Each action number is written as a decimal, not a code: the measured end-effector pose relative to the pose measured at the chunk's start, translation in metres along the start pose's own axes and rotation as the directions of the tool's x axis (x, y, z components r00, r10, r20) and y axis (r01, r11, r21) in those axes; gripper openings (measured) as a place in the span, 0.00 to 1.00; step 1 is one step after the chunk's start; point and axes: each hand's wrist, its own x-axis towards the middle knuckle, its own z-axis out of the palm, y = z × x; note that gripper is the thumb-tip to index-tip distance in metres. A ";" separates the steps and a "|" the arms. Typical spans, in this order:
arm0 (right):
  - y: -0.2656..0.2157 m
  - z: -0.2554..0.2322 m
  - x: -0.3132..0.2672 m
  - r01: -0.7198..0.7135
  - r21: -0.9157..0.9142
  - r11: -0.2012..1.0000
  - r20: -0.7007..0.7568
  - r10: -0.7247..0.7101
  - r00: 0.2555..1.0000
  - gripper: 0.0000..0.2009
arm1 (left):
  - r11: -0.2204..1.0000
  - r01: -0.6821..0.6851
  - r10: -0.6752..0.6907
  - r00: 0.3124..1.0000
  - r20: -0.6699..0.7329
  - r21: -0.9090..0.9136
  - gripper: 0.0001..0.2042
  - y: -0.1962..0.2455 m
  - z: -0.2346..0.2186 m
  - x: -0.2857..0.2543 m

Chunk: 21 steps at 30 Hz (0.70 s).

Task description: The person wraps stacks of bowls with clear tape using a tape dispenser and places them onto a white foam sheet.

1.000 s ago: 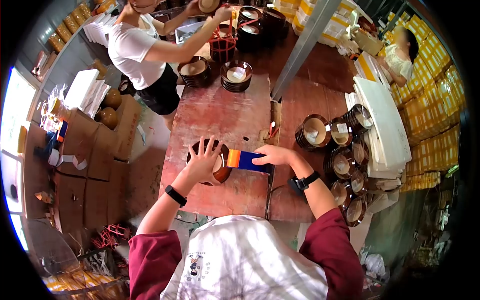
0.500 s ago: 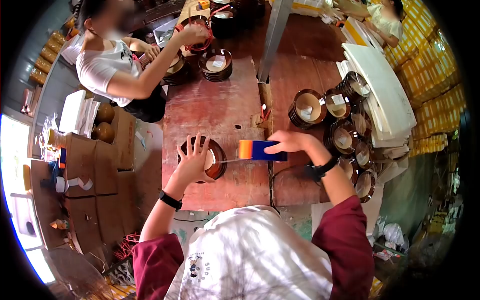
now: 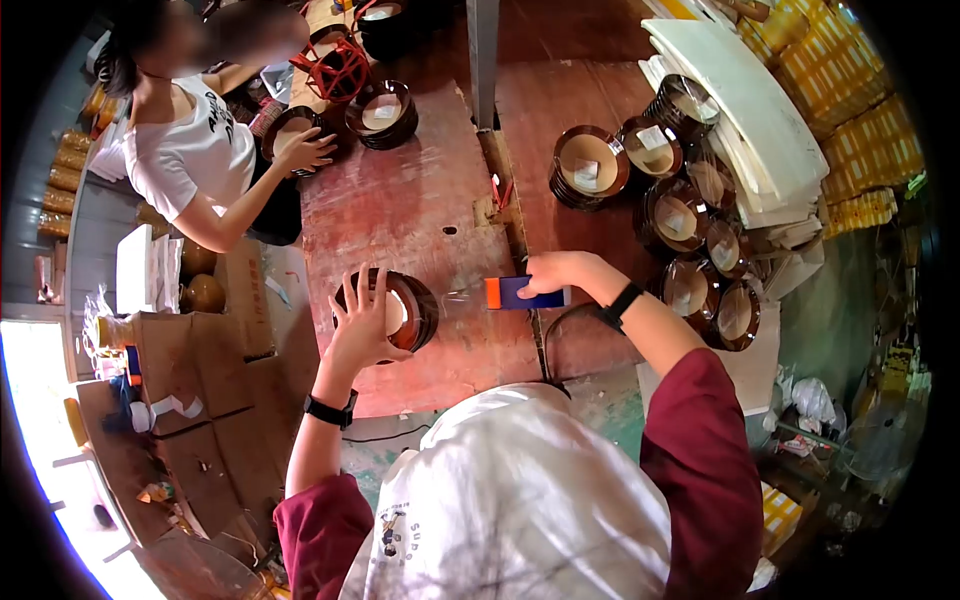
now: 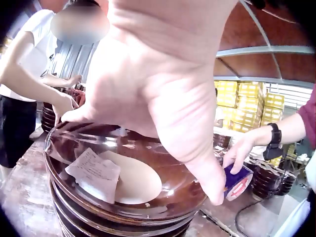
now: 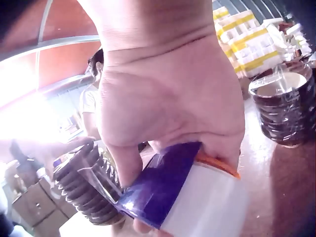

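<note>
My left hand (image 3: 360, 325) lies across the top of a stack of dark brown glazed bowls (image 3: 424, 312), its fingers spread and the thumb at the near rim. The top bowl (image 4: 148, 210) has a pale oval centre and a printed paper slip (image 4: 95, 175) inside. To the right, my right hand (image 3: 562, 272) grips a blue and orange tape dispenser (image 3: 512, 294) just above the table. A strip of clear tape (image 5: 98, 183) runs between the dispenser and the stacked bowls.
More stacked bowls (image 3: 590, 165) stand on the right, beside white foam sheets (image 3: 740, 110). A metal post (image 3: 482, 60) rises from the red table (image 3: 400, 220). At far left, another person (image 3: 200, 150) touches a bowl stack. Cartons (image 3: 200, 370) stand left of the table.
The right hand has drawn the tape dispenser rightward, away from the stack, then lowered it toward the table. The left hand has stayed on the bowls. The head view has shifted.
</note>
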 end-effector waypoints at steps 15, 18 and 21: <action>0.057 -0.010 -0.104 0.157 0.548 0.821 0.031 -0.208 0.978 0.25 | 1.000 0.003 -0.003 1.000 0.022 0.000 0.73 0.006 0.000 0.004; 0.048 -0.022 -0.128 0.196 0.513 0.836 0.037 -0.249 0.968 0.25 | 1.000 0.001 -0.001 1.000 0.013 0.000 0.74 0.005 0.000 0.004; 0.047 -0.029 -0.133 0.281 0.308 0.909 -0.009 -0.292 0.956 0.23 | 1.000 -0.003 0.003 1.000 0.006 -0.027 0.74 0.002 0.002 0.002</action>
